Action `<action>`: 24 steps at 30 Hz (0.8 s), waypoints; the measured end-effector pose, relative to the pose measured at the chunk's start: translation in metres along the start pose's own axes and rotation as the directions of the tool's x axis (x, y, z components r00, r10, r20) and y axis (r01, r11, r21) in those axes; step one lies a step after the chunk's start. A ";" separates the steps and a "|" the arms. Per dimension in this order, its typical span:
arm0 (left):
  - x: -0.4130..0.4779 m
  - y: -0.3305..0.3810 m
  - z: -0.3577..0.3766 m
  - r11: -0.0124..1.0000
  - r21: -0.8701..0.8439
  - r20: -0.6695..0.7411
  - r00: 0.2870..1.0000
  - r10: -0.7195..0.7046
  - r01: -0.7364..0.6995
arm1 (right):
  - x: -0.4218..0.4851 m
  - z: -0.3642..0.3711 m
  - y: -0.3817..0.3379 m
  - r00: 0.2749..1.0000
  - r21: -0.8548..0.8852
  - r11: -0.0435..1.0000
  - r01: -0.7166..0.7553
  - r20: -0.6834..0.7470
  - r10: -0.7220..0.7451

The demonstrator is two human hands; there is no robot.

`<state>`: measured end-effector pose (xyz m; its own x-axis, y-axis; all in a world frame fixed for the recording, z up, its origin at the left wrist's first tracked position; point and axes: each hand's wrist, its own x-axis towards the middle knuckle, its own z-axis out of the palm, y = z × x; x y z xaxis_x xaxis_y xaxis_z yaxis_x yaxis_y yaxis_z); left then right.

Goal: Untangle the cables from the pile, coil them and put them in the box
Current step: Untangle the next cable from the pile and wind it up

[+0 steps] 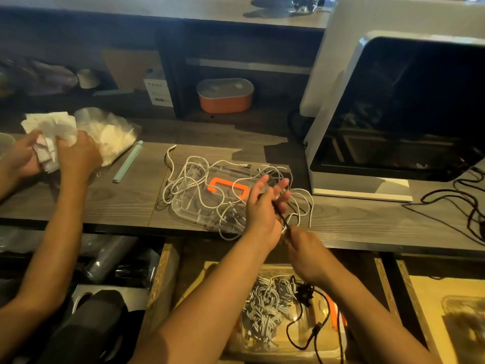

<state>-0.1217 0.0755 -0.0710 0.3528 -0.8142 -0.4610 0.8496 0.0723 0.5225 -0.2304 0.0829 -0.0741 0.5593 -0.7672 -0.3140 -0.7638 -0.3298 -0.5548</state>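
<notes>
Head view: a clear lid (pixel 189 203) with an orange handle lies on a wooden bench (pixel 118 200), and everything here is placed from it. A loose tangle of white cables (pixel 183 177) sprawls over the lid and spills past its right and near edges. At the lid's right end the left hand (pixel 263 206) is raised with its fingers straight and spread, and a black cable (pixel 281 218) runs across its palm side. Just nearer than the lid's right corner, over the bench edge, the right hand (pixel 305 252) is curled around that black cable and grips it. Below the lid, in an open drawer under the bench, sits a clear box (pixel 330 350) holding coiled grey-white cables (pixel 265 308) and more black cable. Right of the lid stands a white machine (pixel 341 127) with a dark window. Far left of the lid, a second person's hands (pixel 77 156) clutch crumpled white paper (pixel 49 126).
</notes>
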 end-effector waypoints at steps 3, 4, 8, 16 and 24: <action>0.008 0.006 -0.004 0.991 0.117 -0.016 0.998 0.067 -0.064 | 0.000 0.007 -0.009 0.993 -0.060 0.998 0.009 0.116 -0.002; 0.010 0.007 -0.006 0.958 0.256 -0.001 0.990 0.138 -0.133 | -0.001 0.006 -0.011 0.991 -0.069 0.998 0.006 0.136 0.003; 0.014 0.010 -0.013 0.433 0.782 0.252 0.863 0.437 -0.448 | -0.004 -0.006 -0.017 0.986 -0.028 0.998 0.055 0.160 -0.050; 0.007 0.017 -0.024 -0.290 0.763 0.551 0.815 -0.176 -0.578 | 0.001 -0.061 -0.008 0.975 -0.131 0.990 0.048 0.223 -0.018; -0.010 0.021 -0.035 -0.435 0.717 0.493 0.837 -0.235 -0.545 | 0.016 -0.095 0.001 0.986 -0.070 0.996 0.046 -0.155 -0.057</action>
<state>-0.0937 0.1052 -0.0810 -0.0978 -0.9830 -0.1552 -0.8427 -0.0011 0.5383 -0.2524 0.0180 -0.0064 0.5450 -0.8232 -0.1587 -0.7577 -0.4026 -0.5137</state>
